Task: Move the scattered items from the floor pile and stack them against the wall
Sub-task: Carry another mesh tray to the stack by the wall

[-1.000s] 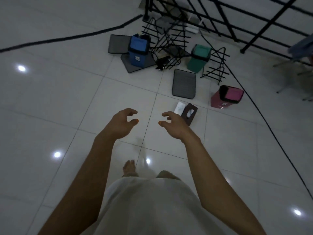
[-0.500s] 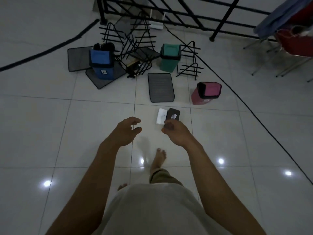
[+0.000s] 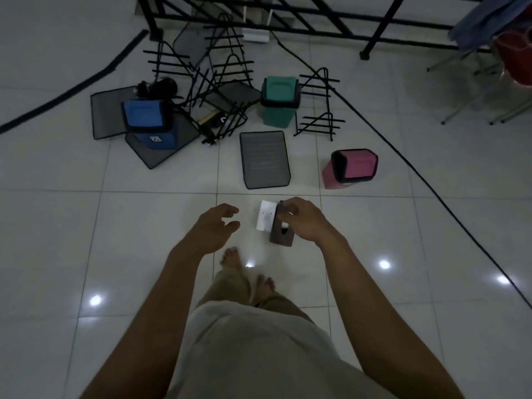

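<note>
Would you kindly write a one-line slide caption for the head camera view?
Right hand reaches over a brown box beside a white box; left hand hovers open near floor clutter.

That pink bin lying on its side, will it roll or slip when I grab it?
The pink bin looks boxy, so it probably slides rather than rolls on the glossy tile floor. It seems hollow plastic, likely light. Its dark lid may swing.

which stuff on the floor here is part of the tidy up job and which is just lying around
Job: brown box, white box, mesh tray, pink bin, green bin, blue bin, wire racks.

Just there: black cable, railing, chair legs.
</note>
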Demonstrator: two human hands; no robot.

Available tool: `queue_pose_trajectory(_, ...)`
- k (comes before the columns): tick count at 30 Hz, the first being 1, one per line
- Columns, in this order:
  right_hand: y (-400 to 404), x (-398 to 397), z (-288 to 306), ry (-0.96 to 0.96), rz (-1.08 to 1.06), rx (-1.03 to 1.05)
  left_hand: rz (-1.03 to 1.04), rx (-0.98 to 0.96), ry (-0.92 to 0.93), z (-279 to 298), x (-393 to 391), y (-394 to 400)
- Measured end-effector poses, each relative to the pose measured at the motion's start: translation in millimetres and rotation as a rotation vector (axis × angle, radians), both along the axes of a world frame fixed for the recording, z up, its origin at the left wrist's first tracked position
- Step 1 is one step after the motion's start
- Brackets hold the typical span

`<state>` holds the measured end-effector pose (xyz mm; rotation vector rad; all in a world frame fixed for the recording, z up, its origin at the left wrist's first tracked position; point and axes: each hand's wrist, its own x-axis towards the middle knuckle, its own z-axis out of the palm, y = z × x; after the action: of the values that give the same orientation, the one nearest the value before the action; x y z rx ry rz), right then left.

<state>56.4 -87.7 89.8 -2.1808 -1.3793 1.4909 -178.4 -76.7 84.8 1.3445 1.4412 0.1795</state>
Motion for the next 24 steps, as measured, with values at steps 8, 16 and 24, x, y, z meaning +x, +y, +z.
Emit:
queue_pose_trajectory(8, 72, 53, -80, -0.056, 0.011, -0.043, -0.224, -0.054, 0.027, -80, 64, 105)
queue_pose_trajectory(16, 127, 94, -289, -0.108, 0.134, -0.088, -0.449, -0.053, 0.177, -293, 113, 174)
queue_pose_trajectory(24, 166, 107, -524, -0.216, 0.335, -0.024, -0.707, -0.017, 0.437, -517, 137, 223)
